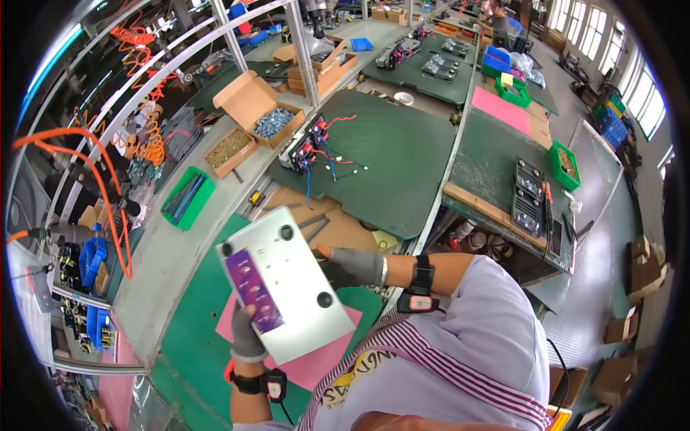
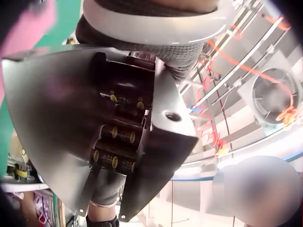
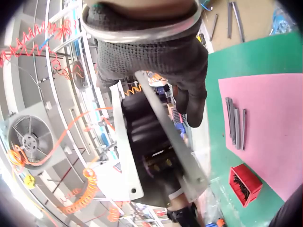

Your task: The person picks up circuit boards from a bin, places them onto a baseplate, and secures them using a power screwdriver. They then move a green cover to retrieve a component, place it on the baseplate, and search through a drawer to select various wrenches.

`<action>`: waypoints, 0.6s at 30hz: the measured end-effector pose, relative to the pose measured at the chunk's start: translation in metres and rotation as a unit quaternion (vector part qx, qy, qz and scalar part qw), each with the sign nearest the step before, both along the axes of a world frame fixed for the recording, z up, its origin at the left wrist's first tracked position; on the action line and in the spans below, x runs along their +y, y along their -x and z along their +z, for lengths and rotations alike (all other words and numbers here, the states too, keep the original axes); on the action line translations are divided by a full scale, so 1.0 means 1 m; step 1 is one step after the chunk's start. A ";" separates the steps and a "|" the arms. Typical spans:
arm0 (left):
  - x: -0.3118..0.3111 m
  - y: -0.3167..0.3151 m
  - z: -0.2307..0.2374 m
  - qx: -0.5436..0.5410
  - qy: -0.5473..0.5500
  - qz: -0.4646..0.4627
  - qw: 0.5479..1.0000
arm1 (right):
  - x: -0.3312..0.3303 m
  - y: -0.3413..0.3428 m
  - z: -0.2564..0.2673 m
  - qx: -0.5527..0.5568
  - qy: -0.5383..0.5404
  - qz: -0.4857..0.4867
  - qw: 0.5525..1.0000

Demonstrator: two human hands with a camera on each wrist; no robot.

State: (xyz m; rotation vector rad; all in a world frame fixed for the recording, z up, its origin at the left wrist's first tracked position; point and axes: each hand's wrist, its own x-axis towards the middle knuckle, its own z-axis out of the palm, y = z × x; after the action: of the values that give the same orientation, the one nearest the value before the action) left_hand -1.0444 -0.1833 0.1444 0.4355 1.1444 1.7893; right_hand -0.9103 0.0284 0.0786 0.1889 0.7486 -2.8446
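A silvery sheet-metal housing [image 1: 298,287] is held up tilted before the person's chest. Round black feet and a purple label [image 1: 253,291] show on its outer face. The gloved left hand [image 1: 248,336] grips its near left edge, thumb over the face beside the label. At the opposite edge, the gloved right hand [image 1: 359,266] holds the housing, its fingers partly hidden behind the metal. Folded side walls and a dark interior with small yellow marks [image 2: 115,131] appear in the left wrist view. Bent side flanges [image 3: 173,127] extend below the right hand in the right wrist view.
Beneath lie a pink sheet [image 1: 230,325] and green mat [image 1: 183,345]; metal strips [image 3: 236,124] and a red tray [image 3: 245,185] rest there. Nearby are a green bin [image 1: 185,201], a box of small hardware [image 1: 277,123] and a wired assembly [image 1: 305,146].
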 end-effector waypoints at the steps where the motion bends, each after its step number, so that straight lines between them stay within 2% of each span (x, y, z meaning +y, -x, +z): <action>1: 0.033 -0.006 -0.008 0.032 0.005 -0.032 0.999 | 0.022 -0.013 0.003 0.014 -0.053 -0.043 0.998; 2: 0.066 -0.014 -0.016 0.062 0.008 -0.062 0.996 | 0.047 -0.031 0.011 0.029 -0.109 -0.084 0.990; 3: 0.097 -0.025 -0.019 0.078 0.054 -0.045 0.994 | 0.073 -0.051 0.020 0.012 -0.123 -0.101 0.987; 4: 0.128 -0.034 -0.030 0.088 0.076 -0.055 0.992 | 0.100 -0.067 0.018 -0.002 -0.177 -0.134 0.975; 5: 0.163 -0.041 -0.041 0.102 0.082 -0.080 0.988 | 0.129 -0.079 0.001 -0.022 -0.180 -0.154 0.971; 6: 0.194 -0.049 -0.048 0.118 0.091 -0.107 0.983 | 0.157 -0.090 -0.018 -0.040 -0.179 -0.176 0.967; 7: 0.227 -0.059 -0.040 0.087 0.090 -0.134 0.983 | 0.186 -0.100 -0.026 -0.061 -0.136 -0.177 0.973; 10: 0.285 -0.054 -0.095 0.227 0.162 -0.127 0.952 | 0.265 -0.127 -0.062 -0.105 -0.056 -0.185 0.976; 11: 0.294 -0.053 -0.102 0.283 0.189 -0.116 0.933 | 0.289 -0.130 -0.057 -0.110 -0.032 -0.207 0.972; 12: 0.301 -0.058 -0.107 0.230 0.191 -0.068 0.952 | 0.314 -0.133 -0.051 -0.116 -0.012 -0.226 0.967; 14: 0.307 -0.070 -0.112 0.127 0.189 0.038 0.973 | 0.372 -0.128 -0.056 -0.149 -0.039 -0.298 0.942; 17: 0.275 -0.081 -0.158 0.128 0.310 0.094 0.937 | 0.463 -0.090 -0.068 -0.108 -0.047 -0.370 0.921; 18: 0.272 -0.090 -0.156 0.126 0.352 0.089 0.923 | 0.494 -0.070 -0.071 -0.094 -0.055 -0.393 0.913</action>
State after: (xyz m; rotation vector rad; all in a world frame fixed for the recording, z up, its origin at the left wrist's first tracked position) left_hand -0.9543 0.0890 -0.0115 0.1274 1.9546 1.3552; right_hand -0.8398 0.5219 0.0078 0.9692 0.9548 -3.4259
